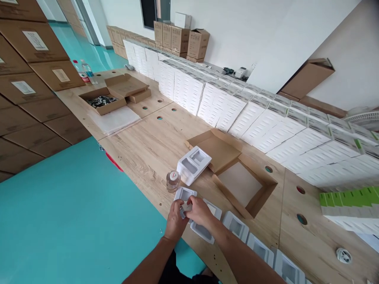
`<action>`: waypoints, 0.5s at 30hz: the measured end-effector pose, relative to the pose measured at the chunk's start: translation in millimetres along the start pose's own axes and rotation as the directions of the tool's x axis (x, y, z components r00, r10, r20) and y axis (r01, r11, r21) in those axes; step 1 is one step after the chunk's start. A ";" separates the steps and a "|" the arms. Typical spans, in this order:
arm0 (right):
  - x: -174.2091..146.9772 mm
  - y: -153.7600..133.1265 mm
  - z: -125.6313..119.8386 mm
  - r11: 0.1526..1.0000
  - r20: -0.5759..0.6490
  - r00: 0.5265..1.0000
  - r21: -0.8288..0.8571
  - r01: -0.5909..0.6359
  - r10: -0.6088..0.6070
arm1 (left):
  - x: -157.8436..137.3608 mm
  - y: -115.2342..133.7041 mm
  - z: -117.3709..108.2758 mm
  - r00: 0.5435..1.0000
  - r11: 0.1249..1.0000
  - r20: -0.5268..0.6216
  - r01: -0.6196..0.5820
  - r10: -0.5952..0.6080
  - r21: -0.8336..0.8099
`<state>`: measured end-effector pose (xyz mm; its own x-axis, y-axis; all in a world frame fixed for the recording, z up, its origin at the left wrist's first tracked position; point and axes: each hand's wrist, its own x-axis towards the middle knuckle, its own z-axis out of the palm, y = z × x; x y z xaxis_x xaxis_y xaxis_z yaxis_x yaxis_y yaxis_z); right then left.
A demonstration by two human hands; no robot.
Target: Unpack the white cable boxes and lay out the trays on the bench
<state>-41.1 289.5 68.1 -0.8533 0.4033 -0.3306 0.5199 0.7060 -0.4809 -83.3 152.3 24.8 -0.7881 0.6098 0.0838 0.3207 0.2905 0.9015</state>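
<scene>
My left hand (pixel 175 221) and my right hand (pixel 199 212) meet near the table's front edge, fingers closed round a small whitish-grey piece (pixel 186 206). Its exact kind is hidden by the fingertips. Right beneath them lies a white plastic tray (pixel 185 191) with a moulded recess, partly covered by my hands. Another white tray (pixel 204 232) sits under my right wrist. A stack of similar trays (pixel 193 167) stands just beyond, beside a clear bottle (pixel 172 182) with a round label on top. Several more trays (pixel 236 227) run along the edge to the right.
An open cardboard box (pixel 260 203) lies right of the tray stack. Another open box (pixel 102 100) holds black-and-white pieces. White boxes (pixel 186 88) form a long wall at the back. Brown cartons (pixel 35 79) rise at left. A coiled white cable (pixel 344 255) lies right.
</scene>
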 end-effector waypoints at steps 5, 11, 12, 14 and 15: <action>17.6 4.9 12.2 0.993 -0.096 0.991 -0.076 0.090 -0.097 | -10.7 -17.4 1.3 1.000 0.979 -0.002 -0.014 0.015 0.204; 25.6 2.5 18.7 0.964 -0.128 0.965 -0.171 0.204 -0.227 | -27.8 -55.5 3.8 0.998 0.966 0.063 -0.025 0.009 0.257; 24.4 -0.6 19.9 0.962 -0.155 0.962 -0.192 0.193 -0.224 | -26.5 -60.8 3.5 0.998 0.972 0.064 -0.018 0.003 0.234; 20.8 -4.6 20.0 0.962 -0.226 0.952 -0.226 0.156 -0.208 | -21.8 -69.7 2.6 0.998 0.982 0.067 -0.003 -0.010 0.191; 18.4 -3.1 17.8 0.964 -0.270 0.943 -0.231 0.132 -0.194 | -19.4 -73.3 1.7 0.997 0.985 0.072 -0.007 -0.006 0.171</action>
<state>-57.7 284.4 49.1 -0.9162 0.4008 0.0004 0.3796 0.8681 -0.3198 -90.6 120.4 -43.6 -0.7503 0.6594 0.0482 0.4109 0.4080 0.8153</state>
